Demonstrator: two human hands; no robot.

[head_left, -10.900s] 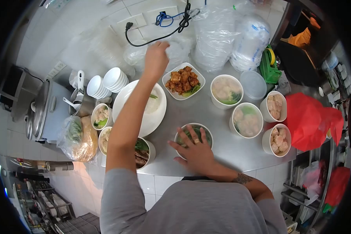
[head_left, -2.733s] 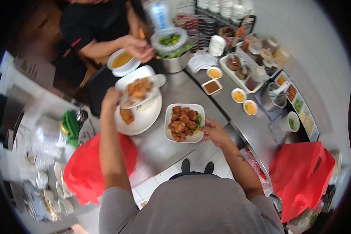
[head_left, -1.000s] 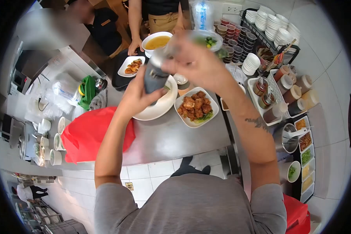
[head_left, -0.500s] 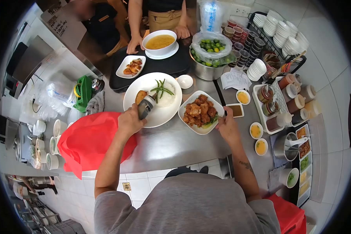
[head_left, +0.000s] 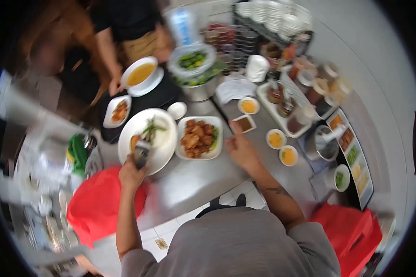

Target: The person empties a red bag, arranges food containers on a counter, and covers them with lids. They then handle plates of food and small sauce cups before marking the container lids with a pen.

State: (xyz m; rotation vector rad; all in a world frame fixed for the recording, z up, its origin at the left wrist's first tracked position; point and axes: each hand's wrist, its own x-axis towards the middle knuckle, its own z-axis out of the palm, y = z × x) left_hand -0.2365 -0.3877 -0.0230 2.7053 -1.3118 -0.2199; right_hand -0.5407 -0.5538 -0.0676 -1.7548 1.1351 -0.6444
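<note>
My left hand (head_left: pixel 133 172) is closed round a grey and black utensil (head_left: pixel 142 154), blurred, over the left side of a round white plate (head_left: pixel 164 156). On that plate lie green beans (head_left: pixel 150 130), white rice (head_left: pixel 163 137) and a browned piece of food. A squarish white dish of fried chunks (head_left: pixel 197 139) with greens stands just right of the plate. My right hand (head_left: pixel 240 148) is empty, its fingers apart, with the index fingertip close to a small square dish of brown sauce (head_left: pixel 246 123). Whether they touch is unclear.
Across the counter (head_left: pixel 189 182), a co-worker's hand (head_left: pixel 116 87) is by a soup bowl (head_left: pixel 141 74) on a black tray (head_left: pixel 164 94). Red cloth (head_left: pixel 104 203) lies left. Right are yellow cups (head_left: pixel 276 138), a bottle rack (head_left: pixel 275 111) and a metal pot (head_left: pixel 320 144).
The view has turned and shifted, with blur. My right hand has let go of the dish of fried chunks and moved to the sauce dish. My left hand still holds the utensil.
</note>
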